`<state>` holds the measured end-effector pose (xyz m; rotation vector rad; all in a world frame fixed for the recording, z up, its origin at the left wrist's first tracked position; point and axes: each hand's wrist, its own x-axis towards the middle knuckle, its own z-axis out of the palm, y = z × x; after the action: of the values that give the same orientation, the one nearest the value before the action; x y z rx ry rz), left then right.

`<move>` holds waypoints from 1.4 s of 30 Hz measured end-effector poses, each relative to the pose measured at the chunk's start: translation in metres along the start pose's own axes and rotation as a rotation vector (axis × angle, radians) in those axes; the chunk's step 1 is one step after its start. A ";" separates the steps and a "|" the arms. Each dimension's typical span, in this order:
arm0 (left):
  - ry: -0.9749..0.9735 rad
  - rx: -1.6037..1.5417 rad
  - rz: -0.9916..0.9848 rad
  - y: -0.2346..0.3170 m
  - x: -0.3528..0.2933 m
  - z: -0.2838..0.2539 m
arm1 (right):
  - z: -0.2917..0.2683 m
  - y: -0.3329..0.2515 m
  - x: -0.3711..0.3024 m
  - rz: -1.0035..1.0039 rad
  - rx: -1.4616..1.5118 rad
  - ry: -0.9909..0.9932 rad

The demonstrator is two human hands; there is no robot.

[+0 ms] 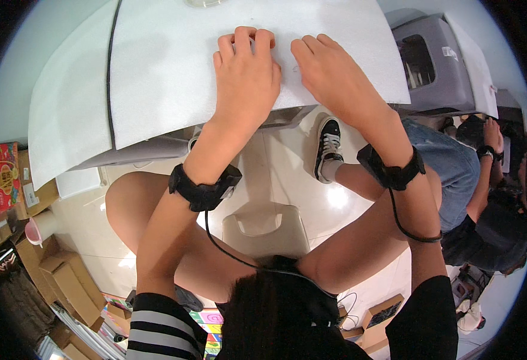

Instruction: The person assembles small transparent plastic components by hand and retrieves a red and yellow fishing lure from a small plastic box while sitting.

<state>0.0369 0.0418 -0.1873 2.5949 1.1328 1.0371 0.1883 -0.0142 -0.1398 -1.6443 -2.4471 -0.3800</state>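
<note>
My left hand (246, 75) is over the white-covered table (161, 72), its fingers bent down toward the surface. A sliver of something greyish shows between those fingers, too little to name. Just to the right, my right hand (333, 71) is closed, with its fingertips curled under and out of sight. Whatever it may hold is hidden. A small gap separates the two hands, and a faint mark (295, 68) lies on the white cover there. Each wrist wears a black strapped device (204, 187) with a cable running from it.
A black cord (111, 78) crosses the table at left. At the top edge sits part of a clear round dish (203, 2). Cardboard boxes (71, 288) and a pink-rimmed cup (33, 231) stand at left. Another person (485, 222) sits at right, near a grey bin (440, 66).
</note>
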 end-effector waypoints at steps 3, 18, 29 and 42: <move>0.015 0.002 0.032 0.000 0.000 -0.002 | 0.000 0.004 0.000 -0.002 0.029 -0.013; -0.079 -0.300 -0.028 -0.002 0.002 -0.009 | 0.002 0.010 -0.005 0.172 0.301 0.002; -0.064 -0.379 -0.010 0.002 0.003 -0.005 | 0.000 0.008 -0.010 0.159 0.422 0.095; -0.071 -0.473 -0.026 0.000 0.004 -0.007 | -0.004 0.011 -0.012 0.380 0.702 -0.018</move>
<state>0.0349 0.0437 -0.1797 2.2163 0.7847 1.0459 0.2024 -0.0219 -0.1379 -1.6926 -1.8696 0.4912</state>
